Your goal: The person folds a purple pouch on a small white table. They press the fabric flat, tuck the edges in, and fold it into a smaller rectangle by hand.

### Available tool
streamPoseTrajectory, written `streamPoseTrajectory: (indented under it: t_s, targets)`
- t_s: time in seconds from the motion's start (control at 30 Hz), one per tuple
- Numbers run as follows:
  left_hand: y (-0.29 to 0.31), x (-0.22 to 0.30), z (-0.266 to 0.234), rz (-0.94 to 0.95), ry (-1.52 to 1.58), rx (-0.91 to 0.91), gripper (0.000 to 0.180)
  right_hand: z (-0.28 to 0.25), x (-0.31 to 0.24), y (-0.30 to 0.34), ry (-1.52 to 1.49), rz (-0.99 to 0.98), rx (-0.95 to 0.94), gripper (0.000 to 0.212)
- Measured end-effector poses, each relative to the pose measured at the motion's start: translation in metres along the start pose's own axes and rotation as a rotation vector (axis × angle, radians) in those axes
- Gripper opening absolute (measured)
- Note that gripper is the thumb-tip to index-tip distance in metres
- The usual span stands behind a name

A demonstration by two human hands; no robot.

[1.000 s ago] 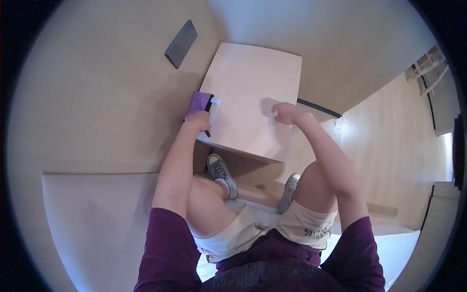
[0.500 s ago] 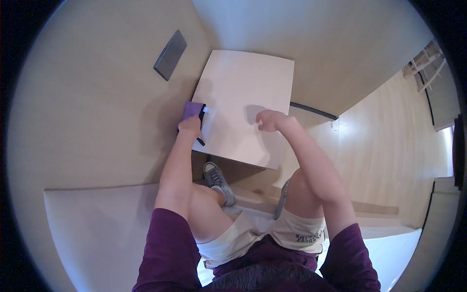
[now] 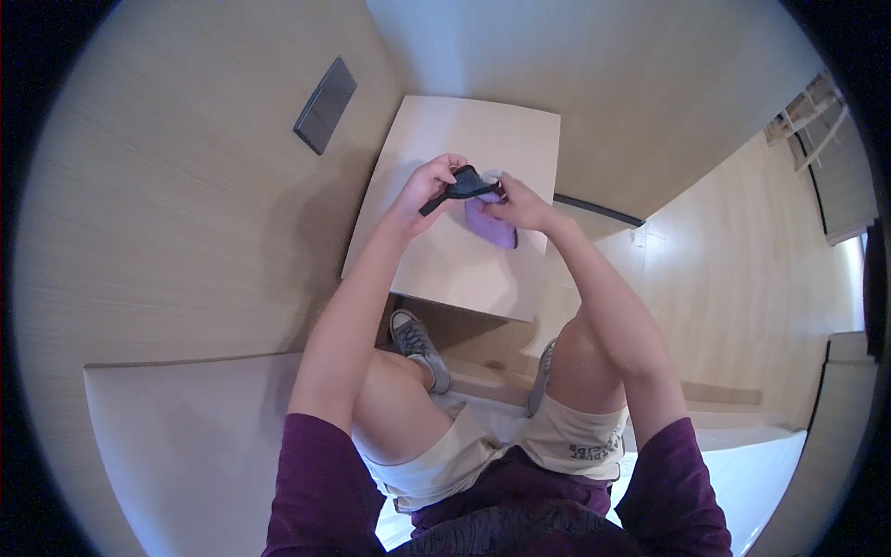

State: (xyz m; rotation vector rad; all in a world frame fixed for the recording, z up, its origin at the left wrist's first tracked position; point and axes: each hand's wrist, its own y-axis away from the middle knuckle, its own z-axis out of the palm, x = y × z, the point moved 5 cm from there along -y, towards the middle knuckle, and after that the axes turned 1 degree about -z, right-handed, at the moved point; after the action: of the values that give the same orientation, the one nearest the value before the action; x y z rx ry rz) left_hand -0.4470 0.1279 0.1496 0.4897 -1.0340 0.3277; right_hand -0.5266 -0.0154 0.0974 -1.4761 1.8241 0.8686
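Note:
Over the small pale table (image 3: 445,274), both of my hands hold one soft purple-and-black fabric piece (image 3: 490,227) with a black strap-like tail. Its exact kind I cannot make out. My left hand (image 3: 432,188) pinches the black part (image 3: 471,183) from the left, with the tail hanging beside the palm. On the other side, my right hand (image 3: 522,204) has its fingers closed on the upper edge, near a small whitish patch (image 3: 491,175). The purple part droops below the right fingers. Some fingertips are hidden behind the fabric.
A dark rectangular plate (image 3: 325,106) is set on the wooden wall to the left. Another panel (image 3: 594,84) rises behind the table. My knees and grey sneakers (image 3: 415,336) are close to the table's near side. Light wooden floor (image 3: 715,251) extends to the right.
My left hand has carried the fabric piece from the table's left edge to above its middle. My right hand, empty before, has taken hold of it, and the piece has turned and opened out.

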Motion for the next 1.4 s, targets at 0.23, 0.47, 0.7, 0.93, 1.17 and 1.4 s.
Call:
streamPoseTrajectory:
  t_s: [0.23, 0.47, 0.7, 0.93, 1.17, 1.4]
  targets:
    - [-0.010, 0.005, -0.015, 0.095, 0.671, 0.240, 0.038, -0.041, -0.019, 0.014, 0.188, -0.127, 0.301, 0.048]
    - [0.009, 0.049, -0.029, 0.390, 0.558, 0.231, 0.039, -0.059, -0.036, 0.028, -0.351, -0.125, 0.207, 0.026]
    - [0.037, 0.047, -0.017, 0.084, 0.063, 0.281, 0.021, -0.084, -0.018, 0.038, -0.445, -0.093, 0.410, 0.012]
    - [0.018, 0.042, -0.026, 0.191, 0.439, 0.417, 0.030, -0.089, -0.024, 0.043, -0.459, -0.215, 0.602, 0.019]
    - [0.027, 0.052, -0.049, 0.173, -0.401, 0.336, 0.030, -0.073, -0.031, 0.037, -0.357, -0.184, 0.373, 0.022]
    - [0.026, -0.079, -0.078, -0.587, -1.194, -0.279, 0.048, -0.006, 0.057, 0.053, 0.441, 0.082, -0.493, 0.027]
